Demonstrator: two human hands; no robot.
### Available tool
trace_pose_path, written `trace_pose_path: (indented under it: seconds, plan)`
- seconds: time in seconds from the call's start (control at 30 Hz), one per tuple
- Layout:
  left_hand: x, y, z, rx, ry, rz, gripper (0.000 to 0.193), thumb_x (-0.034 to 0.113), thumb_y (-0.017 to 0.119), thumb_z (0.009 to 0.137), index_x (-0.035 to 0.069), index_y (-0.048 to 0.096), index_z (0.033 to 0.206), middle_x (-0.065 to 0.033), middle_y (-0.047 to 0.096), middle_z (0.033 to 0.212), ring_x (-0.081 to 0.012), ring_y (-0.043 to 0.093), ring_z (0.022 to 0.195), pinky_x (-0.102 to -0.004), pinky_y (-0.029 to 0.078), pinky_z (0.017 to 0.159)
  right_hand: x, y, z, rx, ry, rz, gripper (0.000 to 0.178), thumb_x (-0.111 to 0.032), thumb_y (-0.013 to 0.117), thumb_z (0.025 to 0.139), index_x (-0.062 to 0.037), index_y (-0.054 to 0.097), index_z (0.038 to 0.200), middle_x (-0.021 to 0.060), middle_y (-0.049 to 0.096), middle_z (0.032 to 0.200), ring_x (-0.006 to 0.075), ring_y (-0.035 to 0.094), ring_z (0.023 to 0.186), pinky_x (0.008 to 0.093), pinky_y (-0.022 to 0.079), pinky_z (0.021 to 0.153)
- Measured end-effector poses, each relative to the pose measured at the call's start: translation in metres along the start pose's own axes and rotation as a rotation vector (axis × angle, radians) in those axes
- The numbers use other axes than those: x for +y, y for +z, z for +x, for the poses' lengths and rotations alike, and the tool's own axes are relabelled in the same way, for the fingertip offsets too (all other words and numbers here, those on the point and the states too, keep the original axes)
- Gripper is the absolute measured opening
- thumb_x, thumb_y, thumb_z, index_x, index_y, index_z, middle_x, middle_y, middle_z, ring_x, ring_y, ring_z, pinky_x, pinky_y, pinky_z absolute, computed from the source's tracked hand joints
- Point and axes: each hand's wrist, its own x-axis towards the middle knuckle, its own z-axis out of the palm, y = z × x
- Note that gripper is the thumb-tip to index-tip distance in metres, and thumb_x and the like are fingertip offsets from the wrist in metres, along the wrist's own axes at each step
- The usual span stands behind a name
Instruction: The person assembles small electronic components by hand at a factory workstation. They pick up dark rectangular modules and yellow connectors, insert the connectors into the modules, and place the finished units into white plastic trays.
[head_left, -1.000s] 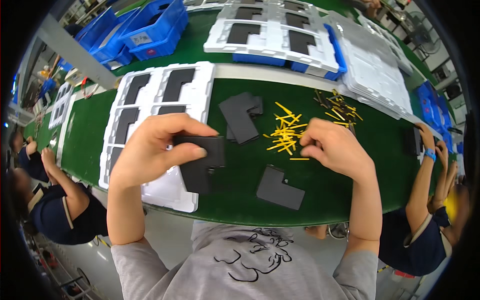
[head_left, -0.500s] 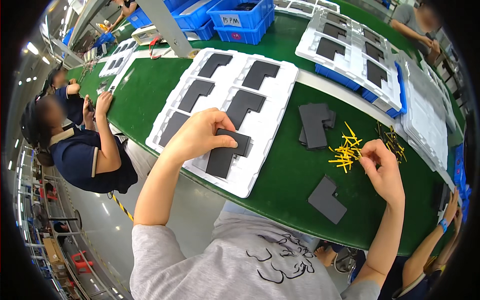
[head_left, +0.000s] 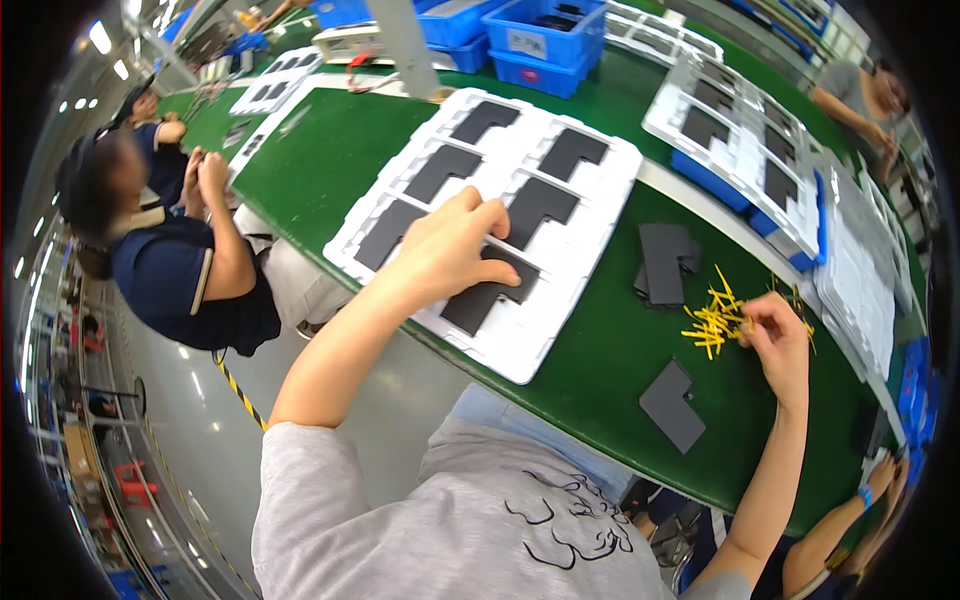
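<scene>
Resting the thumb of a loosely spread left hand [head_left: 445, 250] on a flat, matte-black L-shaped piece [head_left: 474, 312] in the near-right compartment of a moulded white plastic tray [head_left: 528, 345]; keeping a nearly closed right hand [head_left: 784, 347] at thin yellow strips [head_left: 712, 323] on the smooth green desk [head_left: 590, 400], cannot tell whether holding any

Bright, even indoor light fills the scene, with glowing ceiling lamps [head_left: 100, 38] at far left. The glossy grey floor [head_left: 390, 405] shows small patches of glare. The white tray [head_left: 522, 352] looks bright and clear-edged. Wide-angle distortion bends outer edges inside a black rim. A person's head [head_left: 122, 168] at left is blurred.
</scene>
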Motion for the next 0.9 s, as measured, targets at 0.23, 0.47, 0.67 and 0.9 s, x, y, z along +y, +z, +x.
trace_pose_path:
  seconds: [0.23,0.47,0.67,0.9]
  plan:
    - [0.016,0.02,-0.004,0.328,0.134,-0.031,0.031,0.031,0.08,0.071,0.012,0.059,0.085,-0.0022,0.056,0.086,-0.0215,0.06,0.077,-0.034,0.048,0.061,-0.001,0.011,-0.004,0.097,-0.111,-0.013,0.01,0.007,0.059,0.079,0.0014,0.063,0.086,0.0045,0.055,0.084,0.015,0.053,0.076,0.0244,0.042,0.067]
    - [0.11,0.038,0.04,-0.226,0.494,-0.236,0.014,0.021,0.069,0.082,0.013,0.069,0.093,-0.0001,0.058,0.081,-0.0196,0.059,0.083,-0.0341,0.049,0.069,-0.037,0.042,-0.004,0.013,-0.167,-0.015,0.015,0.003,0.07,0.077,-0.0008,0.068,0.092,0.0066,0.062,0.08,0.0148,0.059,0.068,0.0255,0.047,0.061]
    - [0.14,0.063,0.073,-0.298,0.498,-0.409,0.012,0.017,0.066,0.084,0.007,0.068,0.091,-0.005,0.062,0.078,-0.0211,0.061,0.072,-0.0339,0.049,0.066,-0.028,0.031,-0.002,0.063,-0.191,0.0,0.013,0.003,0.072,0.076,0.0004,0.067,0.088,0.0062,0.063,0.082,0.0116,0.059,0.066,0.024,0.046,0.057]
    - [0.14,0.077,0.074,-0.303,0.414,-0.542,0.009,0.01,0.065,0.084,0.001,0.067,0.087,-0.0095,0.066,0.077,-0.0174,0.061,0.066,-0.03,0.048,0.062,-0.024,0.032,-0.002,0.068,-0.257,-0.106,0.011,0.002,0.072,0.076,-0.0008,0.068,0.086,0.0068,0.063,0.081,0.0151,0.06,0.066,0.0264,0.046,0.057]
